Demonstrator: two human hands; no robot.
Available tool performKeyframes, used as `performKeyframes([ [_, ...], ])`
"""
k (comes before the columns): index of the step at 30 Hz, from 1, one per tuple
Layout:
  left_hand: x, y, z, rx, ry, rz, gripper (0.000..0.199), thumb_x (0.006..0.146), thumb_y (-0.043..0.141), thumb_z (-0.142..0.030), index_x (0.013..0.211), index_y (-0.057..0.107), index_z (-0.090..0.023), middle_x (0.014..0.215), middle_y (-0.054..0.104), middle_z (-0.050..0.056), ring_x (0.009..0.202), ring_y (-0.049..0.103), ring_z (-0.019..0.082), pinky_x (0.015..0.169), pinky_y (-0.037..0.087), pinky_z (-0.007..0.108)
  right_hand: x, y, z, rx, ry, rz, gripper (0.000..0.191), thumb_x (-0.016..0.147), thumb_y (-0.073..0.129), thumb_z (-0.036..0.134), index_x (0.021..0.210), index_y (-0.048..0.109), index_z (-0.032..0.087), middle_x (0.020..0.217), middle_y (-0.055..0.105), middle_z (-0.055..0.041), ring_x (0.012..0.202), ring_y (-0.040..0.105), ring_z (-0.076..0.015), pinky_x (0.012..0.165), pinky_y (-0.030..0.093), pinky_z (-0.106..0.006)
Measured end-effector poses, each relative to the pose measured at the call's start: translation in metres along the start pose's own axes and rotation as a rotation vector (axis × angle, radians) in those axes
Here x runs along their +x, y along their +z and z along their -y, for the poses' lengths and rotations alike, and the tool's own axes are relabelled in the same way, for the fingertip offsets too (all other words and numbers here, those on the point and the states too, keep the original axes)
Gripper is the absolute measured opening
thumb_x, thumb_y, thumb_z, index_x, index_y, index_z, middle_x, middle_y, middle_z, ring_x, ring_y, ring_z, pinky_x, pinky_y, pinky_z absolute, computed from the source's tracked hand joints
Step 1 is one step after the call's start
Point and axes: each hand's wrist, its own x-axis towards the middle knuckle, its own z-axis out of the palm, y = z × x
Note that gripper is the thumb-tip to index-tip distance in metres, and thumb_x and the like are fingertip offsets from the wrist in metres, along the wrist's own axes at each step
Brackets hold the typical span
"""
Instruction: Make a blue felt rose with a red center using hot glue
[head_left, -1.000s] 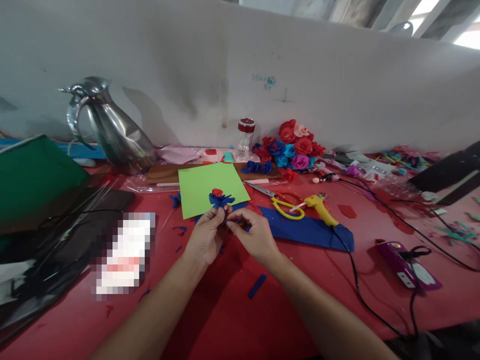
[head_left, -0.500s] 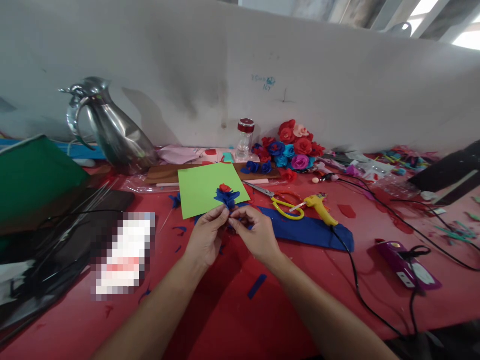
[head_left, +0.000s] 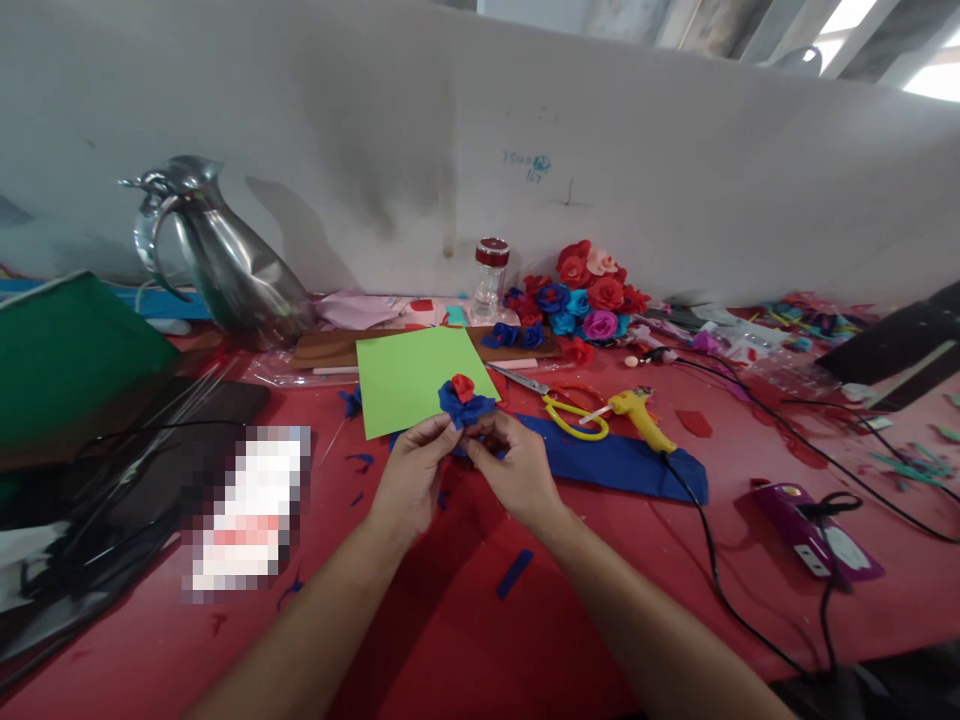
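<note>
A paper flower (head_left: 465,400) with a red centre and blue outer petals is pinched at its base between both hands. My left hand (head_left: 420,465) closes its thumb and fingers on the lower left of it. From the right, my right hand (head_left: 511,455) grips the same base, fingers curled in. The stem end is hidden behind the fingers. Just beyond the flower lies a light green paper sheet (head_left: 409,375). A strip of blue crepe paper (head_left: 615,462) stretches out to the right, partly behind my right hand.
Scissors (head_left: 577,415) and a yellow glue gun (head_left: 641,418) lie right of the hands. A purple power strip (head_left: 817,530) with black cables is farther right. Behind stand a glass jar (head_left: 490,280), a heap of paper flowers (head_left: 592,290) and a steel jug (head_left: 225,250). Blue scraps dot the red table (head_left: 465,640).
The flower has turned and tipped in the fingers, so its red centre and blue petals face more toward me. Both hands stay in nearly the same place, still holding it.
</note>
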Motion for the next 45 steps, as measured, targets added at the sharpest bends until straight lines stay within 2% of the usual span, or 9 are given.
performKeyframes([
  [6, -0.002, 0.001, -0.001, 0.164, 0.150, 0.170, 0.020, 0.058, 0.088, -0.030, 0.068, 0.074, -0.022, 0.082, 0.072, 0.001, 0.088, 0.064, 0.018, 0.088, 0.050, 0.029, 0.001, -0.001, 0.000, 0.041, -0.016, -0.016, 0.011, 0.071, 0.059, 0.026, 0.079, 0.064, 0.020, 0.074, 0.072, -0.0016, 0.067, 0.064, -0.0180, 0.064, 0.052, -0.028],
  [15, -0.004, -0.003, -0.007, 0.196, 0.192, 0.265, 0.017, 0.064, 0.086, -0.033, 0.069, 0.074, -0.023, 0.080, 0.070, 0.001, 0.096, 0.063, 0.022, 0.089, 0.049, 0.033, -0.002, -0.007, 0.011, 0.121, -0.092, 0.015, 0.005, 0.072, 0.059, 0.019, 0.075, 0.061, 0.020, 0.067, 0.061, 0.0007, 0.062, 0.053, -0.0138, 0.062, 0.044, -0.026],
  [21, -0.005, -0.002, -0.013, 0.226, 0.209, 0.282, 0.013, 0.066, 0.085, -0.030, 0.069, 0.074, -0.023, 0.086, 0.070, 0.000, 0.097, 0.062, 0.020, 0.089, 0.047, 0.031, -0.003, -0.012, 0.020, 0.278, -0.074, 0.001, 0.002, 0.075, 0.061, 0.019, 0.076, 0.063, 0.020, 0.065, 0.058, 0.0017, 0.056, 0.051, -0.0121, 0.055, 0.042, -0.025],
  [26, -0.004, -0.006, -0.012, 0.229, 0.193, 0.325, 0.015, 0.067, 0.085, -0.033, 0.071, 0.074, -0.023, 0.075, 0.067, 0.001, 0.092, 0.062, 0.021, 0.085, 0.048, 0.032, -0.005, -0.014, 0.023, 0.384, -0.064, -0.014, 0.008, 0.077, 0.060, 0.019, 0.081, 0.067, 0.022, 0.063, 0.060, 0.0024, 0.052, 0.052, -0.0113, 0.051, 0.042, -0.024],
  [30, -0.005, -0.007, -0.010, 0.228, 0.161, 0.354, 0.015, 0.069, 0.083, -0.033, 0.076, 0.075, -0.023, 0.075, 0.069, 0.001, 0.088, 0.063, 0.021, 0.084, 0.049, 0.033, -0.005, -0.014, 0.026, 0.397, -0.051, -0.063, 0.010, 0.075, 0.061, 0.020, 0.080, 0.069, 0.023, 0.072, 0.067, 0.0003, 0.061, 0.058, -0.0134, 0.056, 0.046, -0.025],
  [34, -0.007, -0.004, -0.012, 0.242, 0.112, 0.383, 0.012, 0.069, 0.081, -0.030, 0.075, 0.075, -0.022, 0.079, 0.071, 0.003, 0.092, 0.063, 0.023, 0.086, 0.048, 0.035, -0.001, -0.013, 0.024, 0.422, 0.078, -0.051, 0.009, 0.077, 0.065, 0.030, 0.077, 0.070, 0.022, 0.069, 0.065, 0.0009, 0.060, 0.056, -0.0137, 0.057, 0.046, -0.025],
  [37, -0.006, -0.003, -0.014, 0.254, 0.062, 0.411, 0.013, 0.067, 0.081, -0.028, 0.077, 0.076, -0.021, 0.081, 0.073, 0.003, 0.095, 0.064, 0.024, 0.087, 0.048, 0.035, 0.002, -0.012, 0.020, 0.493, 0.232, -0.027, 0.022, 0.077, 0.070, 0.043, 0.074, 0.070, 0.021, 0.060, 0.060, 0.0026, 0.052, 0.049, -0.0122, 0.053, 0.043, -0.025],
  [41, -0.003, -0.005, -0.016, 0.284, -0.005, 0.463, 0.021, 0.067, 0.082, -0.029, 0.084, 0.076, -0.020, 0.084, 0.074, 0.005, 0.097, 0.064, 0.025, 0.089, 0.046, 0.036, 0.007, -0.013, 0.018, 0.629, 0.360, -0.029, 0.039, 0.072, 0.072, 0.060, 0.069, 0.071, 0.020, 0.061, 0.063, -0.0003, 0.062, 0.056, -0.0157, 0.060, 0.046, -0.027],
  [45, -0.003, -0.006, -0.015, 0.316, -0.003, 0.429, 0.021, 0.066, 0.083, -0.032, 0.081, 0.076, -0.019, 0.084, 0.074, 0.005, 0.092, 0.064, 0.024, 0.086, 0.046, 0.034, 0.010, -0.016, 0.020, 0.685, 0.420, 0.001, 0.036, 0.062, 0.081, 0.054, 0.065, 0.069, 0.020, 0.060, 0.063, 0.0016, 0.057, 0.053, -0.0135, 0.057, 0.044, -0.026],
])
